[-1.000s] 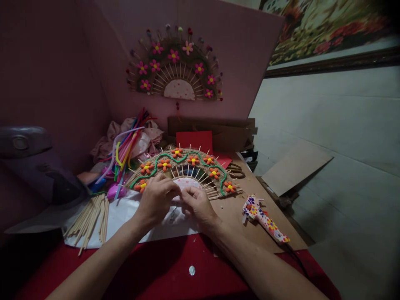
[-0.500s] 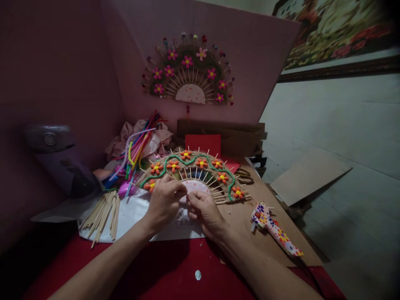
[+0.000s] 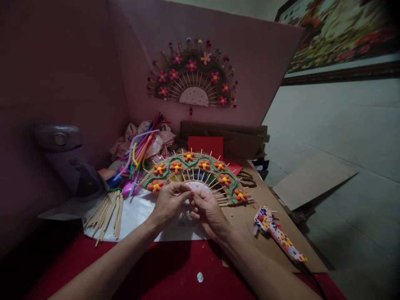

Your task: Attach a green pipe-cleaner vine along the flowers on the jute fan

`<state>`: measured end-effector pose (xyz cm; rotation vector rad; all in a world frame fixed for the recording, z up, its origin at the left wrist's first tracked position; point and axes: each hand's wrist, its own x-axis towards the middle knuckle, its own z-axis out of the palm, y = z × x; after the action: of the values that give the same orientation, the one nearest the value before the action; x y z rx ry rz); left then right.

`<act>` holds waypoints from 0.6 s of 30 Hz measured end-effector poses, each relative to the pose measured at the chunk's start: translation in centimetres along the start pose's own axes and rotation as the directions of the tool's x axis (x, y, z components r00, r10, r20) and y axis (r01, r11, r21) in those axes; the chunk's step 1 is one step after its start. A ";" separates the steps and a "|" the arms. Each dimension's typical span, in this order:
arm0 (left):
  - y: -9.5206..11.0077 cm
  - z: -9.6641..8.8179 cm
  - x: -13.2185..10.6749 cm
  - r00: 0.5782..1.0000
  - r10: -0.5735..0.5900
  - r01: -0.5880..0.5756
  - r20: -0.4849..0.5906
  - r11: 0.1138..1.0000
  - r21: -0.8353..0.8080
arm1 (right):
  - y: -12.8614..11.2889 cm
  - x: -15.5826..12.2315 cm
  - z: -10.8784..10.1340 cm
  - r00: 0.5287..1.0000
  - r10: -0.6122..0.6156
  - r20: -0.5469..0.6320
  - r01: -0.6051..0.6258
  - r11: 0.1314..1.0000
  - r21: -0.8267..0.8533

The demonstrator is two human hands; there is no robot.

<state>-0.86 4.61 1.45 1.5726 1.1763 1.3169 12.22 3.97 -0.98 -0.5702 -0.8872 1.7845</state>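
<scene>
My left hand (image 3: 171,204) and my right hand (image 3: 208,212) meet fingertip to fingertip in front of a half-round craft fan (image 3: 233,183). Both are closed in a pinch; whatever lies between the fingertips is too small to make out. The fan has thin sticks, a twine-covered band, orange flowers with yellow centres and a wavy green cord. Its pale, red-spotted centre (image 3: 200,186) is partly hidden behind my fingers. Under my hands lies a white sheet (image 3: 134,216) on a red cloth (image 3: 156,271).
Wooden sticks (image 3: 106,214) lie at left, near a purple bottle (image 3: 70,166) and colourful pipe cleaners (image 3: 145,143). A flower-patterned glue gun (image 3: 278,233) rests on brown cardboard (image 3: 250,250) at right. A finished-looking fan (image 3: 193,75) with pink flowers hangs on the pink board behind.
The whole view has shifted slightly, so things appear a little further right. My left fingers have straightened somewhat, and both hands stay pinched together at the fingertips.
</scene>
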 end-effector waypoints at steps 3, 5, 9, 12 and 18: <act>0.2 -0.4 -0.2 0.970 0.240 -0.206 -0.036 0.891 0.404 | 0.2 0.1 -0.1 0.999 -0.009 -0.045 0.005 0.996 -0.086; 0.5 -0.6 -0.3 0.924 0.377 -0.331 0.067 0.698 0.635 | 0.4 0.2 -0.1 0.997 0.002 -0.072 -0.011 0.992 -0.123; 1.3 -0.7 -0.6 0.818 0.469 -0.518 0.334 0.346 0.782 | 0.4 0.2 -0.3 0.995 -0.021 -0.093 0.000 0.976 -0.217; 1.2 -0.6 -0.5 0.827 0.488 -0.520 0.279 0.473 0.712 | 0.1 0.2 -0.2 0.997 0.001 -0.074 -0.012 0.989 -0.146; 0.1 0.1 -0.1 0.998 0.055 -0.055 -0.005 0.998 0.035 | -0.6 0.0 0.0 0.998 0.054 0.030 -0.055 0.996 0.067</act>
<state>-0.74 4.48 1.47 1.6376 1.1723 1.3441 12.56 4.12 -0.53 -0.5316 -0.8344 1.8686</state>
